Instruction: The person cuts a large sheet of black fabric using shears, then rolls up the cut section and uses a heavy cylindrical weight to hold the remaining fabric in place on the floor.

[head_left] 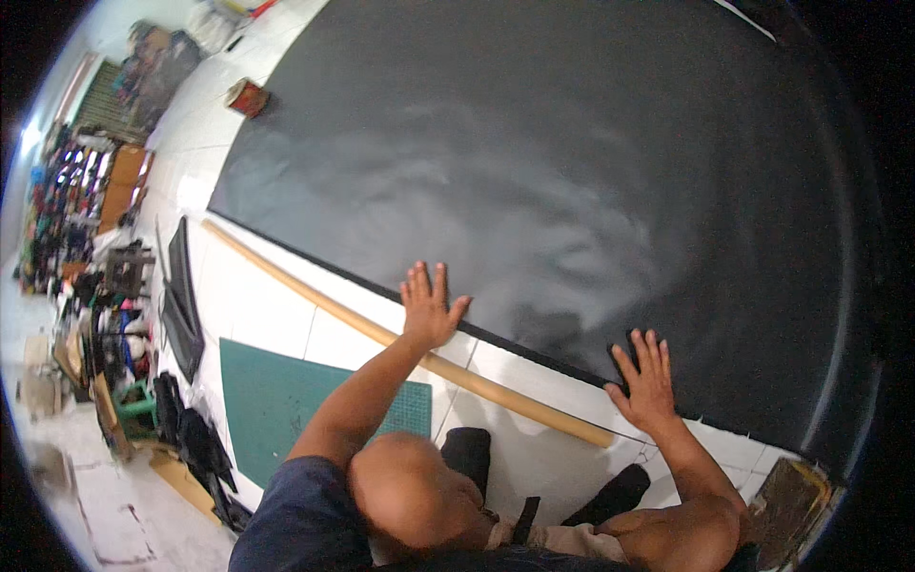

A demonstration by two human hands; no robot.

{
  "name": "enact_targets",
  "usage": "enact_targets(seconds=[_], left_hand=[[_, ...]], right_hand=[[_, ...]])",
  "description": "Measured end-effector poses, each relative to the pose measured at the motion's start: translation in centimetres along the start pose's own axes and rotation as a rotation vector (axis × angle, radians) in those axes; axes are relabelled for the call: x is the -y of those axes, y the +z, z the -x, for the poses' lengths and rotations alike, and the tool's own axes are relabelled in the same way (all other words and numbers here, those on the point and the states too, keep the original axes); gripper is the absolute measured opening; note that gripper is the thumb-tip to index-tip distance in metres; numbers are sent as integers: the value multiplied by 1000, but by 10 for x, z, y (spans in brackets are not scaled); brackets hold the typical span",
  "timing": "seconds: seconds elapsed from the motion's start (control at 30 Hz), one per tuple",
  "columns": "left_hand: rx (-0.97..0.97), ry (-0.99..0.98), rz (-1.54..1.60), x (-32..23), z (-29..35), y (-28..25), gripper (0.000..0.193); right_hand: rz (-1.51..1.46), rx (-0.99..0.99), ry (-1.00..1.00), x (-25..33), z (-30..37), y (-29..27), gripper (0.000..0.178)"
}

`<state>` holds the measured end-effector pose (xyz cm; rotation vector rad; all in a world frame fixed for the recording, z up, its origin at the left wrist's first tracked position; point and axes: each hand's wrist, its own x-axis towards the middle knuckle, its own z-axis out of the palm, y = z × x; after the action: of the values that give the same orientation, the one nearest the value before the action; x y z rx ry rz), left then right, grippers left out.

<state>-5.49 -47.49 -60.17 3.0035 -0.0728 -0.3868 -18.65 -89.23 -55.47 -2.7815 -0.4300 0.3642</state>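
A large black sheet of smooth, slightly wrinkled material [457, 124] covers much of the white tiled floor in front of me. My left hand [431, 307] lies on its near edge, palm down with the fingers spread and the thumb out. Farther right along that same edge rests my right hand [648, 381], also flat with its fingers apart. Neither hand holds anything. Between the sheet and my feet a long tan cardboard tube [353, 321] lies on the tiles, passing under my left forearm.
A green cutting mat [286, 405] lies left of my knees. On the sheet's far left edge stands a reddish tin [247, 97]. A folded black piece [181, 305] lies beyond the mat. At right sits a worn block-like object [786, 510]. Clutter lines the left side.
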Motion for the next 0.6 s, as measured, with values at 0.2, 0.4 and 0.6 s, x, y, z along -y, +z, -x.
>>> enact_targets(seconds=[0.2, 0.4, 0.6], left_hand=[[-74, -15, 30, 18, 16, 5, 83], [-588, -552, 244, 36, 46, -13, 71], [-452, -981, 658, 127, 87, 13, 73]], right_hand=[[-2, 92, -13, -13, 35, 24, 69], [58, -146, 138, -49, 97, 17, 60], [-125, -3, -165, 41, 56, -5, 64]])
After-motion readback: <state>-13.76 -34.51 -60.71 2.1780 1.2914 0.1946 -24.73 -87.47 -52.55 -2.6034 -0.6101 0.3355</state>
